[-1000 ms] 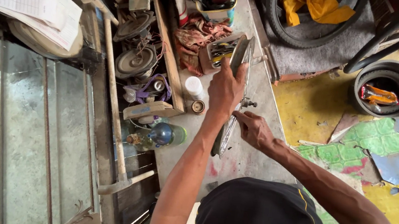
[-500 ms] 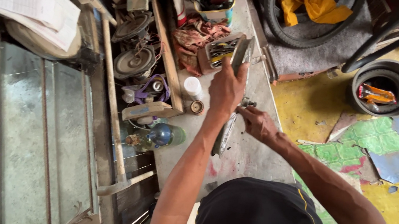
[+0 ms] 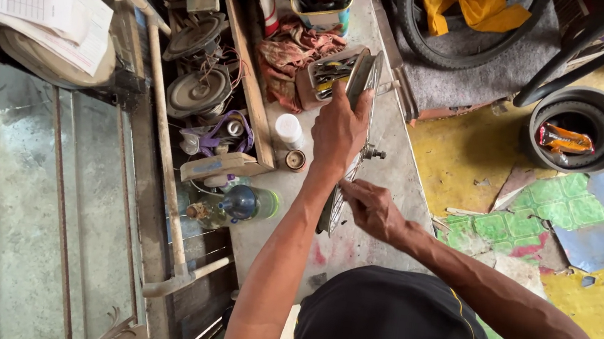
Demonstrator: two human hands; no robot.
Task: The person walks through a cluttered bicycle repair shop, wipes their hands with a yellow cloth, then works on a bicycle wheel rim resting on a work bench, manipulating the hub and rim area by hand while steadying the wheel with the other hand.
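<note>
A small spoked wheel (image 3: 366, 85) stands on edge on the grey workbench (image 3: 392, 135), seen edge-on, with its axle (image 3: 374, 153) sticking out to the right. My left hand (image 3: 338, 131) is closed over the upper part of the rim and holds the wheel upright. My right hand (image 3: 370, 210) is lower down on the wheel's right side, below the axle. Its fingertips are pinched at the spokes. Whether they hold a small tool is hidden.
Behind the wheel lie a box of tools (image 3: 326, 75), a red rag (image 3: 284, 66) and a tin (image 3: 323, 5). A white jar (image 3: 290, 131) and a bottle (image 3: 239, 204) sit left of it. A tyre (image 3: 415, 21) with yellow cloth and a black ring (image 3: 579, 128) lie to the right.
My right hand has slid down the wheel's side toward me, from beside the axle to below it. My left hand keeps its hold on the rim.
</note>
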